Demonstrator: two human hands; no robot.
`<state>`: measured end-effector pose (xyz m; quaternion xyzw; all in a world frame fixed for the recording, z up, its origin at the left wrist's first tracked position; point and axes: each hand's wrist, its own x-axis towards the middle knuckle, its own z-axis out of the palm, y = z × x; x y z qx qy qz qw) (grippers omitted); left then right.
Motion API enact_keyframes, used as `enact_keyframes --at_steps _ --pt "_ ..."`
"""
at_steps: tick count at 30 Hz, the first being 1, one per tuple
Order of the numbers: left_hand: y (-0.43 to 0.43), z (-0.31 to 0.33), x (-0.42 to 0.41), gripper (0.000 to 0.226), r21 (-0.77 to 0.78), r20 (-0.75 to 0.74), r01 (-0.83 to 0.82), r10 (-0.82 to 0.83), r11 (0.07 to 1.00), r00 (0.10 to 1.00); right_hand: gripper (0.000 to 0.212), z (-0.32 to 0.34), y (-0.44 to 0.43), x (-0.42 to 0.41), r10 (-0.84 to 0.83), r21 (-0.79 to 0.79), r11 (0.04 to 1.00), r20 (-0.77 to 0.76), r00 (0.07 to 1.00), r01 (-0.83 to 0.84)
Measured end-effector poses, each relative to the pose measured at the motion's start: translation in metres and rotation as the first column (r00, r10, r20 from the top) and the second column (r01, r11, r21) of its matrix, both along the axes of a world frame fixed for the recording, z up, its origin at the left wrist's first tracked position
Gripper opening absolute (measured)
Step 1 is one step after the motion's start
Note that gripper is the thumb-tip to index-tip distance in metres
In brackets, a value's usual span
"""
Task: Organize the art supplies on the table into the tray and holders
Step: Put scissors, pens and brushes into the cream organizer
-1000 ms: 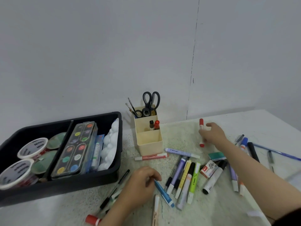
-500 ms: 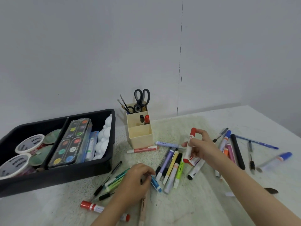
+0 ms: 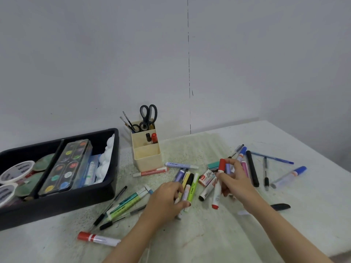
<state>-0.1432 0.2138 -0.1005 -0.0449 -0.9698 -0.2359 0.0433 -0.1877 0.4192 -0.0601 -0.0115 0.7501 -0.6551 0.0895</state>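
Note:
My right hand [image 3: 234, 182] grips a white marker with a red cap [image 3: 218, 188], held upright-tilted above the table. My left hand [image 3: 166, 201] curls round a few highlighters [image 3: 190, 187] in the loose pile at the table's middle. A cream pen holder [image 3: 147, 153] stands behind the pile with scissors [image 3: 148, 115], brushes and two markers in it. A black tray [image 3: 79, 201] at the left holds a watercolour palette [image 3: 68, 166], paint tubs [image 3: 16, 171] and a white palette.
Loose pens and markers lie right of my hands, among them a black marker [image 3: 252, 168], a blue pen [image 3: 273, 160] and a blue-capped marker [image 3: 289, 176]. A red-capped marker [image 3: 98, 238] and black pens lie near the front left. An eraser box [image 3: 206, 177] sits in the pile.
My right hand lifted the red-capped marker from the far table and brought it nearer, over the pile. My left hand let go of the blue marker and closed on the highlighters.

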Motion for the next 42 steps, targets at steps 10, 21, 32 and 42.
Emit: enact_keyframes --at_steps 10,21,32,42 --pt "0.021 0.017 -0.012 0.025 -0.098 0.236 -0.053 0.075 0.994 0.969 0.027 0.007 -0.004 -0.006 -0.075 -0.031 0.997 -0.053 0.996 0.074" --pt "-0.012 0.043 -0.007 0.002 0.511 0.416 -0.245 0.012 0.824 0.909 0.032 0.025 -0.035 -0.021 -0.134 -0.117 0.986 -0.102 0.986 0.122" --pt "-0.114 0.127 -0.031 0.022 0.532 0.001 -0.305 0.36 0.79 0.933 0.027 0.065 -0.13 -0.062 0.008 -0.019 1.0 -0.405 0.914 -0.017" --pt "-0.136 0.124 -0.076 0.016 0.596 -0.094 -0.31 0.447 0.741 0.89 0.025 0.064 -0.204 -0.098 0.382 0.46 0.885 -0.629 0.677 -0.072"
